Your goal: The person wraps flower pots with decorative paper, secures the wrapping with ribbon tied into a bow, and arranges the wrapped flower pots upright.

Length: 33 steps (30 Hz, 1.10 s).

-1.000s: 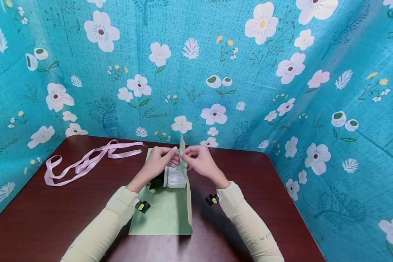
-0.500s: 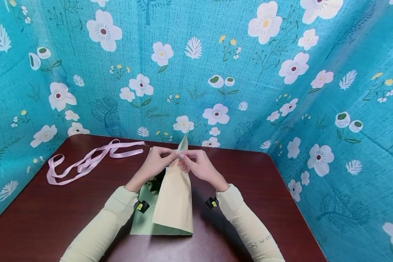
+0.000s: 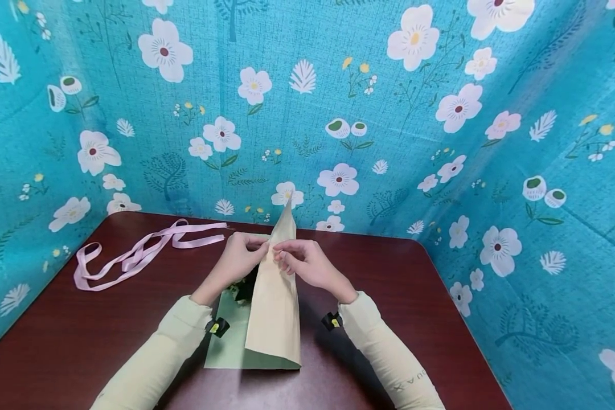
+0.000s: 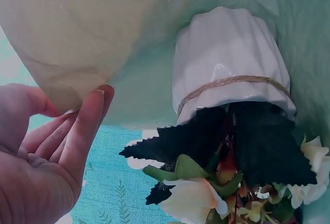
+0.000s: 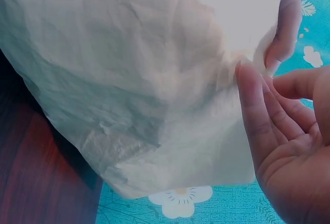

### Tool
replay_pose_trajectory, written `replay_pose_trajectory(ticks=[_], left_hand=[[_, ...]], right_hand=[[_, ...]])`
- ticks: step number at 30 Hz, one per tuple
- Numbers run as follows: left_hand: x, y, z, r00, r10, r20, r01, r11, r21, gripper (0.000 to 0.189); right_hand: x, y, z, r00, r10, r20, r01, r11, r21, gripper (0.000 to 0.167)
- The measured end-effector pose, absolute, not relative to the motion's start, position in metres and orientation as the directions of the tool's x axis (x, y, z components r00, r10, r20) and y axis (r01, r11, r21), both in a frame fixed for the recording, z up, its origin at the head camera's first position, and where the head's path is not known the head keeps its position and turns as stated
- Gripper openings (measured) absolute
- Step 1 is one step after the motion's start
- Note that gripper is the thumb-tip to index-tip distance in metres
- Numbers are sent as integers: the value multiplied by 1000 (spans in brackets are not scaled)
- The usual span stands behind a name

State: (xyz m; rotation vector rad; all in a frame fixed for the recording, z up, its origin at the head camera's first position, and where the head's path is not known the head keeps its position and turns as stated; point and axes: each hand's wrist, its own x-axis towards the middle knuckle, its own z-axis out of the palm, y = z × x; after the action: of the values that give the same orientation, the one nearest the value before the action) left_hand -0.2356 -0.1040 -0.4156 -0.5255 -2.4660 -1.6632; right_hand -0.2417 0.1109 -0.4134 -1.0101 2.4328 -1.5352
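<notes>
A sheet of wrapping paper [image 3: 274, 307], pale green on one face and beige on the other, is folded upward from the right over a potted plant. My left hand [image 3: 241, 256] pinches the raised edge between thumb and fingers, as the left wrist view shows. My right hand [image 3: 312, 262] is close beside it, fingers bent, thumb and forefinger at the paper's edge. The white fluted pot [image 4: 229, 53] has twine round its rim and lies on the green face. Its cream flowers [image 4: 191, 198] and dark leaves [image 4: 185, 136] point away from the paper. The head view hides the pot.
A loosely looped pink ribbon [image 3: 138, 256] lies on the dark brown table [image 3: 384, 302], left of the paper. A blue flowered cloth [image 3: 307, 148] hangs behind the table and along its sides.
The paper's right side has swung up and leftward over the pot, hiding it in the head view. My hands, first together at the edge, are now slightly apart and farther left.
</notes>
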Motion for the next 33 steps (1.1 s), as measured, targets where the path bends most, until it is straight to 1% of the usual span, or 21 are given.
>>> replay_pose_trajectory(ticks=[4,7,11,15,17,21,26,30,33], left_hand=[[-233,-106,-416,-928,197,318,370,361,856,19],[-231,-108,-418,-930,175,323,366,370,854,20],[-227,-111,-420,-942,155,299,336,371,866,21],[-224,-116,-423,-952,155,263,303,369,879,21],[-224,-118,-424,-958,157,239,280,354,892,21],[-225,-123,-428,-960,151,237,277,370,887,20],[-227,-128,-432,-958,136,252,287,411,865,17],[-228,-130,-434,-961,143,237,275,390,879,16],[-227,-131,-435,-963,145,226,265,373,889,16]], right_hand=[[-242,113,-415,-780,-568,263,-486,285,-826,26],[-242,113,-416,-783,-553,285,-513,313,-799,25],[-243,113,-421,-786,-530,319,-549,360,-755,23],[-245,114,-425,-790,-518,328,-556,379,-740,25],[-246,115,-427,-789,-521,327,-556,377,-741,28],[-249,117,-431,-784,-535,315,-562,398,-725,37],[-249,116,-434,-779,-558,286,-584,479,-655,52],[-248,114,-434,-780,-584,223,-582,549,-600,65],[-249,111,-435,-778,-599,188,-585,584,-563,72]])
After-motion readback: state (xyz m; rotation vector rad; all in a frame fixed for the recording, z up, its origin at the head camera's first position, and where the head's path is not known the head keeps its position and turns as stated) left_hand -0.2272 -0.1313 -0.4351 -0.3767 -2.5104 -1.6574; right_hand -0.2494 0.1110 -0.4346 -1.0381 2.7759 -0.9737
